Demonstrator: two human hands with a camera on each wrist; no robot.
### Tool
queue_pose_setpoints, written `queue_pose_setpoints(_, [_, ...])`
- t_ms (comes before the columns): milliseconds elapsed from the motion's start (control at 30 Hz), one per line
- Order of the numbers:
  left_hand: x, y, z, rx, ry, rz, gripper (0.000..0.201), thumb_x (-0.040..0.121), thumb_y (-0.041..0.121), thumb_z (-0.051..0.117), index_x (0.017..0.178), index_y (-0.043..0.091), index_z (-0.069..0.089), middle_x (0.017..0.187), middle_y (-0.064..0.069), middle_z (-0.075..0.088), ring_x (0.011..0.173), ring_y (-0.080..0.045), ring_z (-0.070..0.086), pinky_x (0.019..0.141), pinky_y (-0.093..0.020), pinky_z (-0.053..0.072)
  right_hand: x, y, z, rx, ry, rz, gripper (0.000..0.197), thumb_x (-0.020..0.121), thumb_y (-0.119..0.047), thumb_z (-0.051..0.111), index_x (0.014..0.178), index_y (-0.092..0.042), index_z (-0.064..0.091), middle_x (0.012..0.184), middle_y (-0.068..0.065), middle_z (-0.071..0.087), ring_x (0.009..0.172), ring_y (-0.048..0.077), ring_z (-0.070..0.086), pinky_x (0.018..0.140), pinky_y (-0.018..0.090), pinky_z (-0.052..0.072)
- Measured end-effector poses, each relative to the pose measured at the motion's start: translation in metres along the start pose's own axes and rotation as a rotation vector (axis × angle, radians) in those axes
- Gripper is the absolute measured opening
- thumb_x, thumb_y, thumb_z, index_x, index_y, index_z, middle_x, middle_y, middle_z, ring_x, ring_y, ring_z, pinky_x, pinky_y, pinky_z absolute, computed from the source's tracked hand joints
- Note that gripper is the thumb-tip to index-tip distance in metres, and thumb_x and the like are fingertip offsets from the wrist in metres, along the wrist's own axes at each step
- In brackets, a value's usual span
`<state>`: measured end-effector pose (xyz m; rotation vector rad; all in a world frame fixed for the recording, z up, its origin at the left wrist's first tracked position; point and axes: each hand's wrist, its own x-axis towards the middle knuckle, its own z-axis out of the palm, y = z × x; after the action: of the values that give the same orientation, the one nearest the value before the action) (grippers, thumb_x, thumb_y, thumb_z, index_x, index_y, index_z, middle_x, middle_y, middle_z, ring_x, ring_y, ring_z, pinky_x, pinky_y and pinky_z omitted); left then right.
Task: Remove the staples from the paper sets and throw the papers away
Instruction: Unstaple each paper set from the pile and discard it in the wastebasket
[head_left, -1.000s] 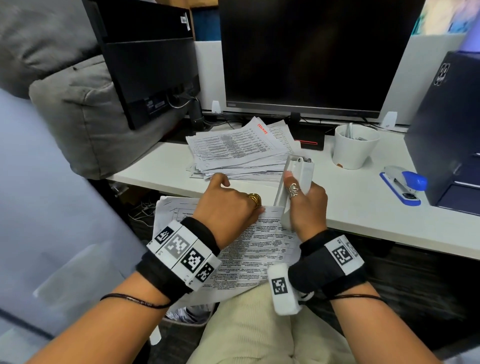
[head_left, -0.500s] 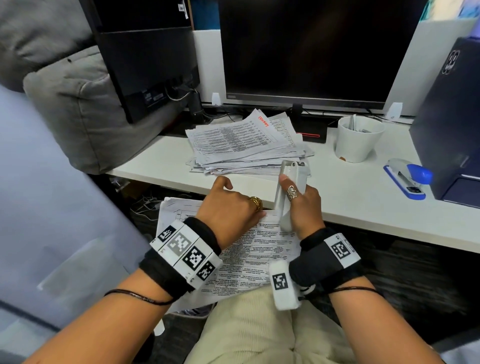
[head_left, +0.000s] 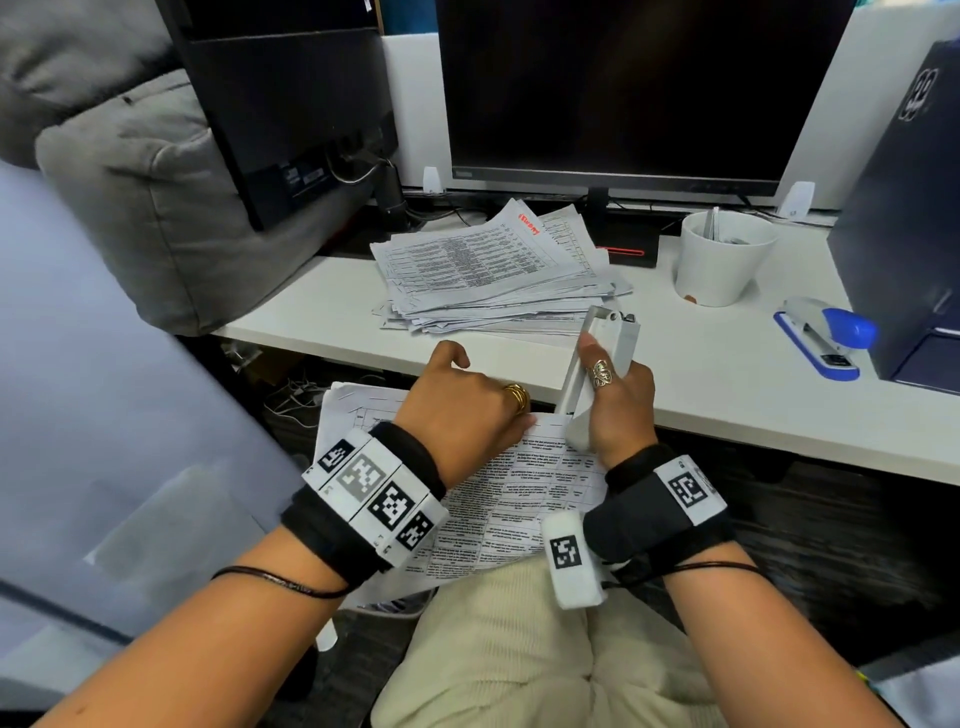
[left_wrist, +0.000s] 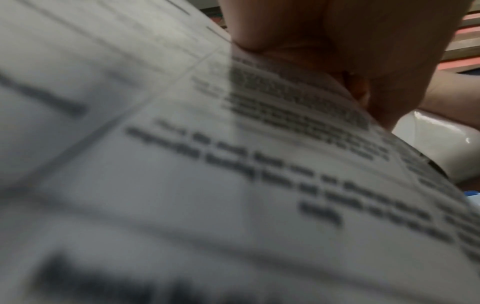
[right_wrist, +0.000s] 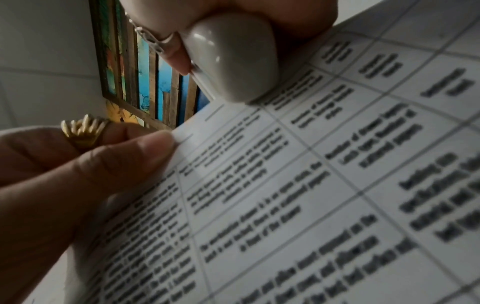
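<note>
The left hand (head_left: 467, 410) pinched the top edge of a printed paper set (head_left: 509, 514) that lay on the person's lap, just below the front edge of the desk (head_left: 727, 410). In the right wrist view the thumb (right_wrist: 135, 164) pressed on the top sheet near its upper corner, with the other fingers curled behind the paper. The right hand (head_left: 618, 410) was wrapped round a white staple remover (head_left: 597, 369), held nearly upright, the thumb lying along its side; its rounded lower end touched the paper set at the top edge, just beside the left hand's fingertips. Whether a staple was caught under it could not be told.

On the desk, near the middle and in front of a dark monitor (head_left: 623, 88), lay a loose pile of papers (head_left: 483, 270). A white cup (head_left: 722, 260) stood to the right of the pile, and a blue and white stapler (head_left: 826, 338) lay further right, near a dark box (head_left: 904, 218) at the desk's right end.
</note>
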<state>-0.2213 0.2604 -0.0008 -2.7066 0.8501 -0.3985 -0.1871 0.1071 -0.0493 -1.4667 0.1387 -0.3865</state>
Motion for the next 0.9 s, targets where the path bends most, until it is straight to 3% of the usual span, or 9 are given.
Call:
queue_pose_setpoints(133, [0.003,0.008,-0.005,0.039,-0.15,-0.007,0.041,0.097,0.05,0.029,0.095,0.021,0.058,0.095,0.002,0.067,0.089,-0.019,0.06,0.105,-0.038,0.018,-0.004,0.003,0.003,-0.006,0.008,-0.021,0.022,0.088,-0.031,0.062,0.096,-0.011,0.067,0.09,0.01,0.067,0.087,0.024,0.063,0.079,0.03,0.048])
queue_pose_setpoints(267, [0.005,0.015,0.005,0.025,-0.211,-0.02,0.041,0.098,0.047,0.031,0.098,0.018,0.06,0.099,0.001,0.067,0.091,-0.022,0.058,0.099,-0.035,0.023,-0.007,0.005,0.01,-0.088,-0.045,-0.02,0.015,0.09,-0.03,0.06,0.077,-0.023,0.064,0.082,0.009,0.066,0.084,0.027,0.063,0.078,0.036,0.049])
queue_pose_setpoints(400, [0.005,0.006,0.017,-0.032,-0.209,-0.075,0.04,0.098,0.047,0.031,0.102,0.021,0.06,0.096,0.0,0.067,0.089,-0.023,0.056,0.094,-0.035,0.025,0.005,-0.005,0.007,-0.15,-0.121,0.074,0.027,0.089,-0.04,0.057,0.097,-0.015,0.065,0.094,0.005,0.065,0.09,0.022,0.059,0.078,0.028,0.043])
queue_pose_setpoints(467, [0.003,0.001,0.021,-0.066,-0.204,-0.1,0.038,0.097,0.047,0.031,0.108,0.024,0.059,0.095,0.001,0.068,0.089,-0.023,0.057,0.093,-0.034,0.024,0.024,-0.007,0.002,-0.162,-0.119,0.154,0.044,0.086,-0.04,0.062,0.118,-0.01,0.054,0.108,0.002,0.059,0.1,0.02,0.055,0.086,0.029,0.041])
queue_pose_setpoints(533, [0.003,-0.002,0.022,-0.081,-0.185,-0.105,0.037,0.098,0.046,0.03,0.111,0.026,0.058,0.093,0.001,0.068,0.089,-0.022,0.058,0.093,-0.033,0.024,0.047,-0.009,-0.004,-0.177,-0.08,0.297,0.078,0.067,-0.038,0.072,0.129,-0.005,0.039,0.115,0.004,0.051,0.11,0.024,0.052,0.095,0.035,0.041])
queue_pose_setpoints(600, [0.002,-0.004,0.021,-0.086,-0.159,-0.1,0.037,0.098,0.046,0.03,0.113,0.026,0.057,0.093,0.002,0.067,0.089,-0.021,0.058,0.092,-0.031,0.024,0.07,-0.004,-0.016,-0.235,-0.046,0.4,0.085,0.056,-0.035,0.069,0.127,-0.006,0.034,0.12,0.007,0.053,0.111,0.031,0.054,0.096,0.043,0.044])
queue_pose_setpoints(667, [0.002,-0.004,0.02,-0.075,-0.137,-0.092,0.037,0.098,0.045,0.029,0.113,0.026,0.057,0.094,0.002,0.067,0.089,-0.022,0.057,0.092,-0.031,0.024,0.082,-0.006,-0.026,-0.393,-0.038,0.408,0.071,0.067,-0.035,0.064,0.126,-0.004,0.037,0.123,0.012,0.055,0.109,0.033,0.055,0.095,0.043,0.046])
queue_pose_setpoints(767, [0.002,-0.004,0.019,-0.077,-0.152,-0.097,0.038,0.098,0.045,0.028,0.114,0.026,0.056,0.098,0.001,0.067,0.092,-0.022,0.057,0.093,-0.031,0.024,0.094,-0.007,-0.038,-0.722,-0.025,0.306,0.053,0.09,-0.036,0.051,0.123,0.005,0.051,0.125,0.021,0.055,0.114,0.037,0.052,0.09,0.033,0.039])
queue_pose_setpoints(900, [0.001,-0.006,0.019,-0.089,-0.146,-0.098,0.035,0.098,0.045,0.029,0.11,0.026,0.056,0.098,0.002,0.066,0.088,-0.022,0.056,0.094,-0.032,0.024,0.099,-0.003,-0.038,-0.946,-0.038,0.259,0.049,0.094,-0.039,0.047,0.117,0.003,0.056,0.124,0.022,0.057,0.114,0.037,0.052,0.091,0.034,0.041])
